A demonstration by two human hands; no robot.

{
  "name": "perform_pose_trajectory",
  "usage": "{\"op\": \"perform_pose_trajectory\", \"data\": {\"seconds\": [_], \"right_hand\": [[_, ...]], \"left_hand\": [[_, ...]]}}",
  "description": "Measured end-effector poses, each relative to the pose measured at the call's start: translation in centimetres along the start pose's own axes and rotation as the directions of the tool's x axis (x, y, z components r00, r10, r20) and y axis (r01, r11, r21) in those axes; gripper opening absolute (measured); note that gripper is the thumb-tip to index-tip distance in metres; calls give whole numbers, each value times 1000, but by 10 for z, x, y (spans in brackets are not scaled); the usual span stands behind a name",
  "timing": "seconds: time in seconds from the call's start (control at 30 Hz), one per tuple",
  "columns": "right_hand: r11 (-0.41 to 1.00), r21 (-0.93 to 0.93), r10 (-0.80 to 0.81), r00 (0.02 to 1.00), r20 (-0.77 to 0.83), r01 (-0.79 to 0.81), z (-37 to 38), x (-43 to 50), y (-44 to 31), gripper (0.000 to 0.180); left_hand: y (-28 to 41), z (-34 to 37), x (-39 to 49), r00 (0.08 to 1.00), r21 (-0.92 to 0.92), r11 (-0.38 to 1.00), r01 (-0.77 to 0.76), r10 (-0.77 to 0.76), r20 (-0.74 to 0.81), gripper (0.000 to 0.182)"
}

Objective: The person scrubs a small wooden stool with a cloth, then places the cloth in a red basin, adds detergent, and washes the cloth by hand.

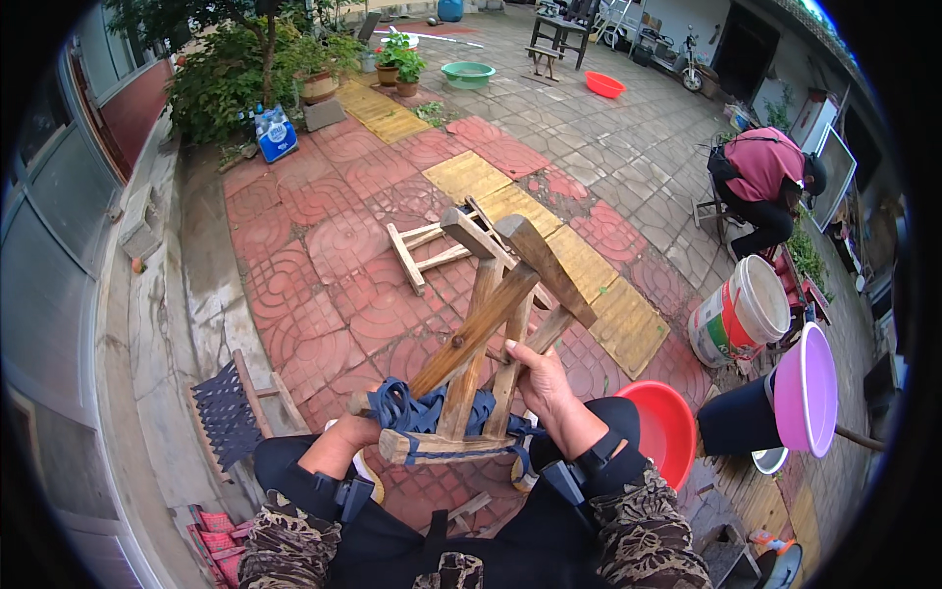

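A folding wooden stool frame is held over my lap, its crossed legs pointing up and away from me. Dark blue fabric strips are bunched and wound about its lower bars. My right hand grips a leg on the right side, thumb on the wood. At the lower left, my left hand is closed around the end of a bar beside the blue strips; its fingers are mostly hidden. Another bare wooden frame lies on the red paving just beyond the held one.
A stool with a dark woven seat stands at left by the concrete ledge. To the right are a red basin, a white bucket and a purple basin. A person sits bent over farther right.
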State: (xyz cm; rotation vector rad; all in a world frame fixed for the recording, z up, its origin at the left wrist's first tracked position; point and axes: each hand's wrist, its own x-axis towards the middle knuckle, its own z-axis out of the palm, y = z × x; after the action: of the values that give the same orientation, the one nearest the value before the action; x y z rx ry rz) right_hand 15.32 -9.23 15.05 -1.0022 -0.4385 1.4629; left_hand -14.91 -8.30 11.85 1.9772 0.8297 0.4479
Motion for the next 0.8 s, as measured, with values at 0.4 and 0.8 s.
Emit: {"op": "perform_pose_trajectory", "data": {"seconds": [0.4, 0.8], "right_hand": [[994, 82, -83, 995, 55, 78, -1, 1, -11, 33], [943, -20, -332, 943, 37, 333, -6, -1, -31, 19]], "left_hand": [[8, -1, 8, 982, -2, 1000, 10, -10, -187, 38], [36, -23, -9, 777, 354, 846, 399, -106, -621, 27]]}}
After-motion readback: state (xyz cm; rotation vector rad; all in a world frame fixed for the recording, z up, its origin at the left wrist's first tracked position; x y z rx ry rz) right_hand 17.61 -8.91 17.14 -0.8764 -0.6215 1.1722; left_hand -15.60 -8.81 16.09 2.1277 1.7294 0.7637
